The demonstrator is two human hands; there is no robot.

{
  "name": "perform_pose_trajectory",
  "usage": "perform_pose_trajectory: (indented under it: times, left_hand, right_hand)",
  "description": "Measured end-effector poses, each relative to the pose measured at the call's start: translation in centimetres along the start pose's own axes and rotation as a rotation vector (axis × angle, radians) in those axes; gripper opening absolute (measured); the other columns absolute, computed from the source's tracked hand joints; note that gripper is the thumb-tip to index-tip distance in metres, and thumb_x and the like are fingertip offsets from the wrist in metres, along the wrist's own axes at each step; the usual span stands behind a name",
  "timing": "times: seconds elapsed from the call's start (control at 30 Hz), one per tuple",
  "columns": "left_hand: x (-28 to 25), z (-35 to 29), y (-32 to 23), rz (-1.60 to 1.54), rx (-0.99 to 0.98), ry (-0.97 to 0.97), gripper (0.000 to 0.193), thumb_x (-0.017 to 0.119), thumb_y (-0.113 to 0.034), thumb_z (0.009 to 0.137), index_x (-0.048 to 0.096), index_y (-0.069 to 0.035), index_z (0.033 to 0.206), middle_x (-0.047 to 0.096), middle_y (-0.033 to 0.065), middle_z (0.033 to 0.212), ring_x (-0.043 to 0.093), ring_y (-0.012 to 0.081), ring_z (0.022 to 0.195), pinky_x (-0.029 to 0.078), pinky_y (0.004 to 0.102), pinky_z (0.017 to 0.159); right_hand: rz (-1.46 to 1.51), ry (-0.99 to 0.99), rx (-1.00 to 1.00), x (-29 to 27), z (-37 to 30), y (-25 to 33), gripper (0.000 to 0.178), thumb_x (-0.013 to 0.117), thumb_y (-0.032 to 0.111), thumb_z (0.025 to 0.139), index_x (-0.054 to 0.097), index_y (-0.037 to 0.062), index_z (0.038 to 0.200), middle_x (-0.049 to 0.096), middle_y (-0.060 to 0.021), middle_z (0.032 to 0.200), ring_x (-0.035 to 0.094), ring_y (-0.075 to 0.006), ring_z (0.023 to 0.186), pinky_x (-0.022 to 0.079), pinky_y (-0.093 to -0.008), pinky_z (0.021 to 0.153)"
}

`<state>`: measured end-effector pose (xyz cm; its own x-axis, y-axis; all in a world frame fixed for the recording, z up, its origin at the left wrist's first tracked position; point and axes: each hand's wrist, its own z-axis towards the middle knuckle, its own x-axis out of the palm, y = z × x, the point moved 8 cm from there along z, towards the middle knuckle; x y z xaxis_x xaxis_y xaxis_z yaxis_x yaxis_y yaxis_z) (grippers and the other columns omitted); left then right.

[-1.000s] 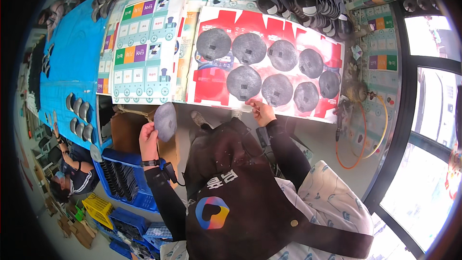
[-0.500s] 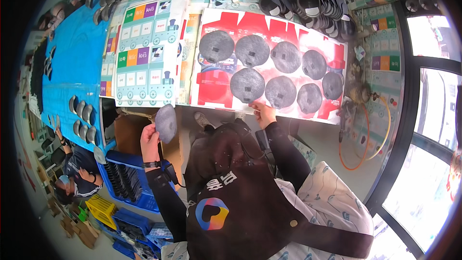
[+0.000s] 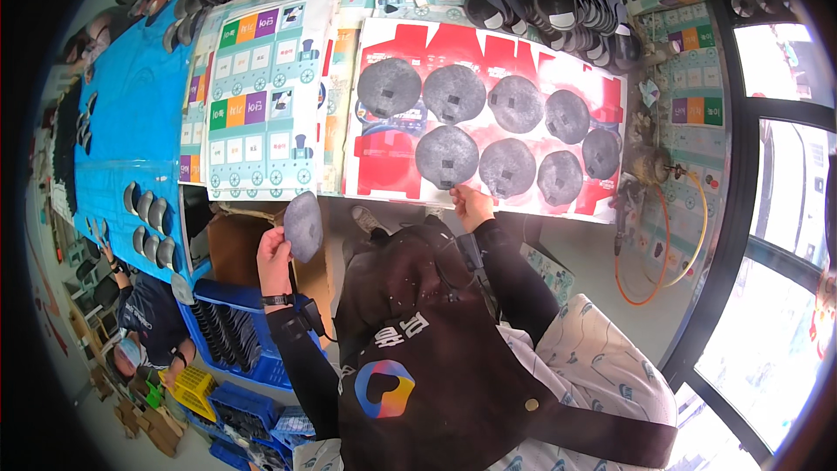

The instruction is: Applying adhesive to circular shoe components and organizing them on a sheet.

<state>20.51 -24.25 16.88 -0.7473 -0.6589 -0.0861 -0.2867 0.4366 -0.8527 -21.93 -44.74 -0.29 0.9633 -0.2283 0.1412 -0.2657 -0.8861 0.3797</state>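
While the left hand (image 3: 275, 255) pinches one grey disc (image 3: 303, 227) by its edge, the right hand (image 3: 472, 208), fingers curled nearly together, is beside a lying disc (image 3: 446, 157) just beyond; whether it grips, I cannot tell. Light rim contact probably works best.

A production workshop: flat, round grey pieces (image 3: 507, 168) lie in rows at one o'clock, nested black curved pieces (image 3: 558, 17) beyond; at eight, a blue plastic crate (image 3: 272, 372) of dark pieces and a dark-shirted co-worker (image 3: 150, 323); at three, a thin orange hose (image 3: 641, 303).
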Motion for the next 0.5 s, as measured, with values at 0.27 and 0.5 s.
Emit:
perform_pose_trajectory:
  times: [0.27,0.5]
  left_hand:
    - [-0.2,0.0,0.2,0.012,-0.008,-0.008,0.024,0.055,0.001,0.094,0.062,-0.006,0.115,0.066,-0.0017,0.101,0.057,0.0055,0.083,0.043,0.022,0.069]
    - [0.7,0.4,-0.4,0.001,-0.012,0.01,0.023,0.054,0.001,0.093,0.062,-0.005,0.114,0.066,-0.0021,0.1,0.056,0.0052,0.083,0.042,0.0216,0.069]
  right_hand:
    - [-0.099,-0.026,-0.079,0.4,-4.1,2.6,0.005,0.067,0.014,0.091,0.068,0.0096,0.09,0.071,-0.0029,0.083,0.06,-0.0102,0.067,0.041,-0.0222,0.052]
    - [-0.118,-0.062,-0.076,-1.1,-1.9,1.2,0.009,0.071,0.015,0.089,0.075,0.0088,0.084,0.069,0.0014,0.084,0.056,-0.0076,0.061,0.042,-0.0222,0.05]
